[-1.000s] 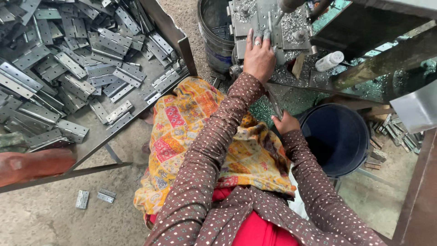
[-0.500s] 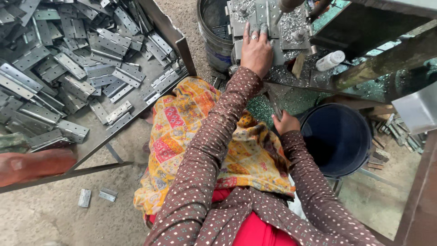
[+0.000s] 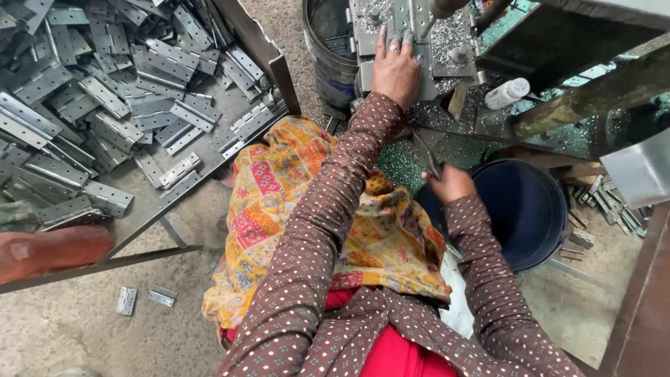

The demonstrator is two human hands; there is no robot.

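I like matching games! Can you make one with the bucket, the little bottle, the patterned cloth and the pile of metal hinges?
Things:
1. bucket
2. little bottle
3. patterned cloth
4. metal hinges

Colours:
A. silver-grey
B. white
C. dark blue
D. yellow and orange

Pairs: 1-C, 2-B, 3-D, 4-A

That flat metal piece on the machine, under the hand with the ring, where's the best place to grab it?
Probably by its near edge, coming from the person's side. The metal plate lies flat on the machine bed, so a pinch across that thin edge suits it. The left hand already presses there, fingers spread on top. The far side sits under the machine's tool and metal shavings, so it looks awkward to reach.
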